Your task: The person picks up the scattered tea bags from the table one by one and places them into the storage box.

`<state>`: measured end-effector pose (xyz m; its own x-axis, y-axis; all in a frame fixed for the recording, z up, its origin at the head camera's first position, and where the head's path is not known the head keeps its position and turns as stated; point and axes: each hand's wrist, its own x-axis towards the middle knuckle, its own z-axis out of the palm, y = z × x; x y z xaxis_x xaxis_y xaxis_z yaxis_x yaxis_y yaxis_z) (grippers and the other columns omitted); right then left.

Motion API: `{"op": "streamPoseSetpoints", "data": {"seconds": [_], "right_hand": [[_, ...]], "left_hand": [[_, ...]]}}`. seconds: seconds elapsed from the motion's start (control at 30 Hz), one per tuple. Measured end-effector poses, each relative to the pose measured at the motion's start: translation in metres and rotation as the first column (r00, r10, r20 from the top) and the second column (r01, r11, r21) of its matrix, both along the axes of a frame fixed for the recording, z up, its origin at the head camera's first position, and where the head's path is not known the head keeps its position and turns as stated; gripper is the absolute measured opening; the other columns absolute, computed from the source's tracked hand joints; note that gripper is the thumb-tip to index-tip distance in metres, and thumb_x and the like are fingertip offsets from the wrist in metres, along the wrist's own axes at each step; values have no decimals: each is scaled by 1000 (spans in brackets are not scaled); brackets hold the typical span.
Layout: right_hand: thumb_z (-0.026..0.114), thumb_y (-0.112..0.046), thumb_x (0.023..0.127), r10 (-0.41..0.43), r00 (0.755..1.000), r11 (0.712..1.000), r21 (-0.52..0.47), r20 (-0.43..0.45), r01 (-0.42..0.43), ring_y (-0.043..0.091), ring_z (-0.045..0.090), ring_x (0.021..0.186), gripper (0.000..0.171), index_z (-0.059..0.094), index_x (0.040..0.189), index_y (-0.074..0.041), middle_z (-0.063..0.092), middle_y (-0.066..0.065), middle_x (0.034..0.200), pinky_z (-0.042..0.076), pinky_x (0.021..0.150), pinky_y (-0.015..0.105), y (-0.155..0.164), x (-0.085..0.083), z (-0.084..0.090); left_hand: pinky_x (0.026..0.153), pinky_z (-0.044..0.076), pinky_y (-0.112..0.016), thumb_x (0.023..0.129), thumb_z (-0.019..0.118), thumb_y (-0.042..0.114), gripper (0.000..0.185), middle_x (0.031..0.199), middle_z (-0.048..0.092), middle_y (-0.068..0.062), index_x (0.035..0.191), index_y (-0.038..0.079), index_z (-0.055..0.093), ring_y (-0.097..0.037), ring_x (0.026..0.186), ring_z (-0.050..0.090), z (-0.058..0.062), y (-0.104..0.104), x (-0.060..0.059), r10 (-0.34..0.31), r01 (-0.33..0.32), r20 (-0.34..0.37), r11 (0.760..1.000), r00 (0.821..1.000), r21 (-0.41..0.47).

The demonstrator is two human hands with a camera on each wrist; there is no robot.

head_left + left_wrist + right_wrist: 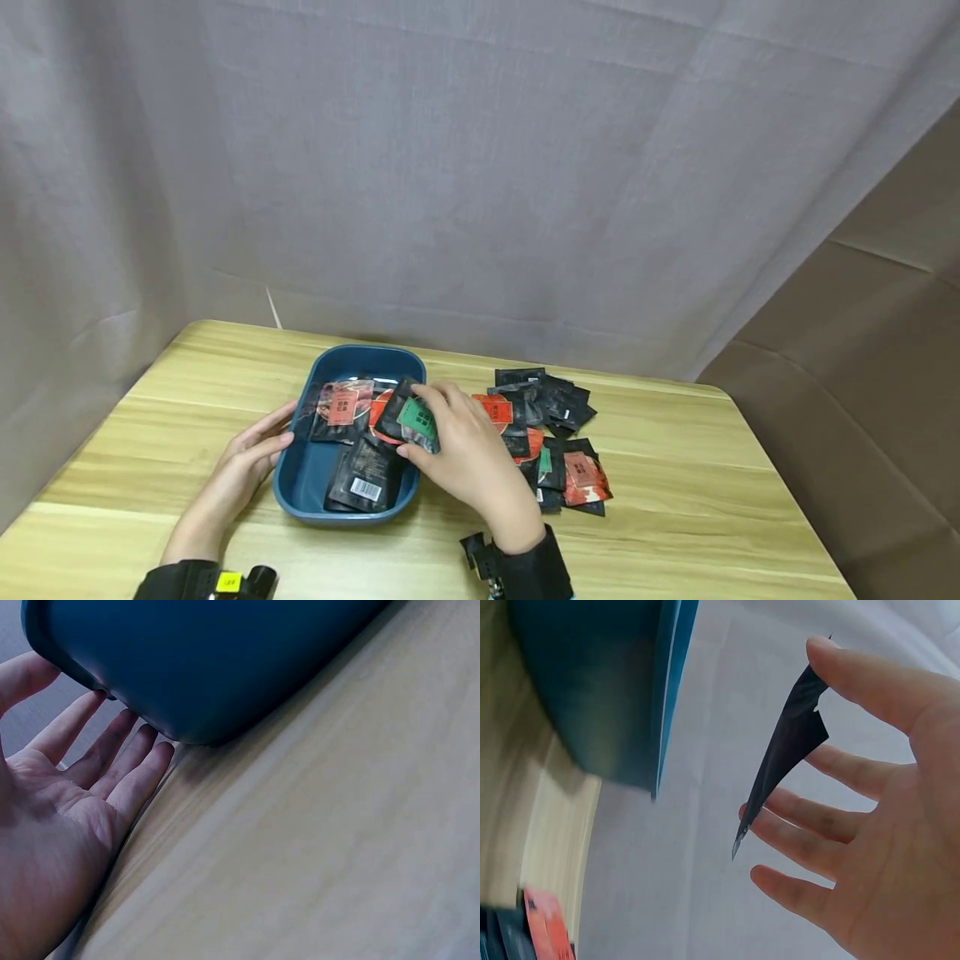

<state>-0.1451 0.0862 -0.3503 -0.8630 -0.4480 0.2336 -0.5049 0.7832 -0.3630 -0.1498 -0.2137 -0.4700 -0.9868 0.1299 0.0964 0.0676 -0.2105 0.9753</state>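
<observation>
A blue plastic bin [291, 487] stands on the table, with several black sachets inside. Among them are a sachet with a pink label [342, 408] and a barcoded sachet [367, 483]. My left hand [243, 462] rests against the bin's left side; in the left wrist view its fingers [139, 776] are nearly straight along the wall. Above the bin's right side, my right hand [468, 450] pinches a black sachet with a green label [415, 419]. The right wrist view shows this sachet [784, 746] edge-on between thumb and fingers, higher than the bin's rim.
Right of the bin lies a spread of sachets with red and green labels [581, 475], partly hidden by my right hand. Behind them is a pile of plain black sachets [551, 400]. A grey cloth [480, 183] hangs behind the wooden table [675, 500].
</observation>
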Motion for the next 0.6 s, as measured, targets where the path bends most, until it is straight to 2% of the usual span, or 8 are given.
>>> {"op": "streamPoseSetpoints", "data": {"seconds": [0.27,0.47,0.6], "right_hand": [[80,-43,82,86,994,995,48,-60,-83,24,49,130,75,48,145,-17,48,5,142,37,110,44,-32,9,-4],[82,-46,79,99,990,983,164,-98,-82,25,51,127,75,53,142,-17,53,7,139,38,109,45,-59,15,-10],[79,-49,82,120,986,969,230,-119,-90,24,53,126,71,55,140,-18,55,7,137,40,108,44,-72,18,-19]], "left_hand": [[92,50,-22,102,49,7,56,134,51,7,150,-11,28,-5,118,54,2,2,0,-5,5,9,1000,1000,1],[91,50,-22,101,49,5,54,133,53,9,150,-10,31,-6,117,55,1,1,-1,-9,9,-10,1000,1000,21],[92,50,-22,101,49,6,53,133,53,8,150,-8,33,-7,117,56,1,0,-1,-13,13,-9,1000,1000,19]]}}
